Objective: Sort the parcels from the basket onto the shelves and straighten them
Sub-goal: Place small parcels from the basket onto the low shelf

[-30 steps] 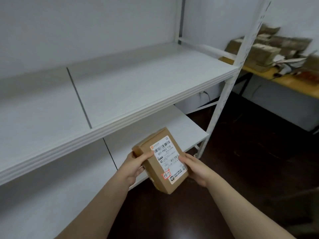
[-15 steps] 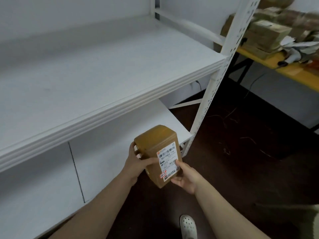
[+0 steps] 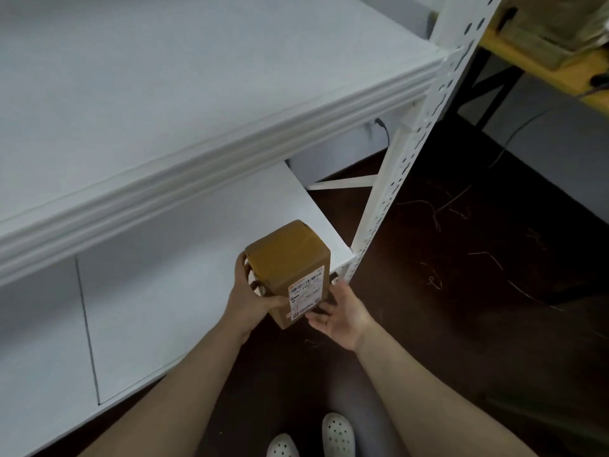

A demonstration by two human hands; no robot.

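A brown cardboard parcel (image 3: 286, 262) with a white shipping label facing me is held upright just in front of the lower white shelf (image 3: 184, 265), near its right end. My left hand (image 3: 247, 298) grips the parcel's left side, thumb across the front by the label. Under the parcel's right lower corner my right hand (image 3: 339, 313) lies palm up with straight fingers touching it. The upper white shelf (image 3: 197, 94) spans the top of the view with nothing on it.
The shelf's white perforated upright (image 3: 415, 140) stands just right of the parcel. A yellow-topped table (image 3: 543, 64) with stacked brown packages is at the top right. Dark floor (image 3: 478, 258) with loose strings lies to the right; my white shoes (image 3: 336, 437) show at the bottom.
My view has tipped downward and closer to the shelves. The parcel has turned upright and moved toward the lower shelf's right end; my right hand has slid from its side to beneath it.
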